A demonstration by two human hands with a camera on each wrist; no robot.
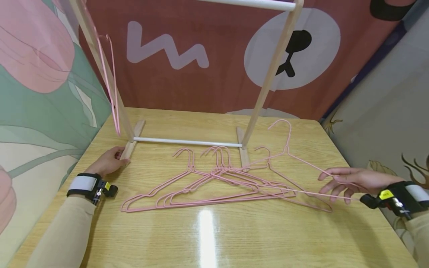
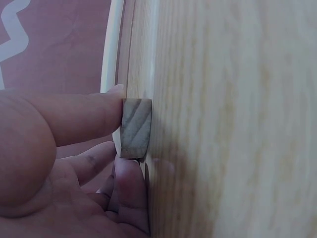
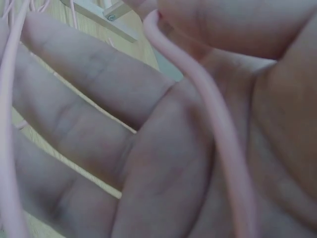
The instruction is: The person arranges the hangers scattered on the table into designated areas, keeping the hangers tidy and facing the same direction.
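Observation:
My left hand (image 1: pixel 108 162) pinches the front end of the rack's left wooden foot (image 1: pixel 128 150). In the left wrist view, thumb and fingers lie on either side of the foot's square end (image 2: pixel 136 129). My right hand (image 1: pixel 356 180) holds a pink wire hanger (image 1: pixel 287 144) by one shoulder end, above the table's right side, with its hook pointing away. The right wrist view shows the hanger's wire (image 3: pixel 213 104) across the palm, pinched between thumb and index finger, while the other fingers are spread. Several pink hangers (image 1: pixel 201 203) lie overlapping on the table, partly under the held one.
A small wooden rack with a white top rail (image 1: pixel 254 3) and white lower bar (image 1: pixel 187 141) stands at the back of the table (image 1: pixel 161 238). Another pink hanger (image 1: pixel 114 85) hangs near its left post. Patterned cloth (image 1: pixel 187 89) covers the wall behind.

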